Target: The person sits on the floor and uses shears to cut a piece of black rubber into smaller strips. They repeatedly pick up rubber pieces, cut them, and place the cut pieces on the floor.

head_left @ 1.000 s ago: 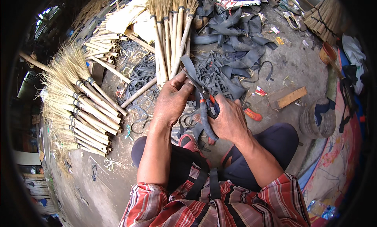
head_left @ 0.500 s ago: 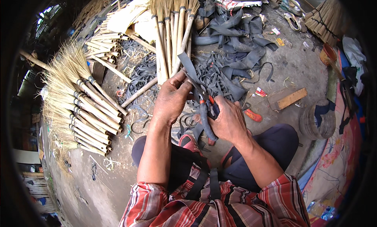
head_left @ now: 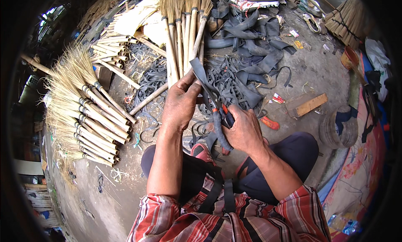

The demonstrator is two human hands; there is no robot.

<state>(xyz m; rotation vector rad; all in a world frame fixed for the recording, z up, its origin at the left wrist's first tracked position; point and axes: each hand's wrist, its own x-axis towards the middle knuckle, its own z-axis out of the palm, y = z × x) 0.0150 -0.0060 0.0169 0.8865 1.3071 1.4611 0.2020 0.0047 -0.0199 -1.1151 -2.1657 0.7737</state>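
Note:
My right hand (head_left: 244, 130) is closed around the handles of a pair of scissors (head_left: 218, 127), dark with orange-red parts and one grip wrapped in grey. Their blades point up and away to the left, against a strip of black rubber (head_left: 199, 71). Thumb and fingers of my left hand (head_left: 180, 104) pinch that strip beside the blades; part of it is hidden behind the hand. How far the blades are apart cannot be made out. Beyond my hands lies a heap of narrow black rubber strips (head_left: 228, 76).
Several short brooms (head_left: 104, 112) lie fanned at the left, and more brooms (head_left: 184, 41) lie straight ahead. Wide rubber pieces (head_left: 259, 53) spread at the far right of the heap. On the right are a wooden block (head_left: 311, 105) and a coil of wire (head_left: 338, 131).
My left hand has shifted slightly left and its thumb has moved along the strip. The scissor grips look a little closer together. Everything around stays put.

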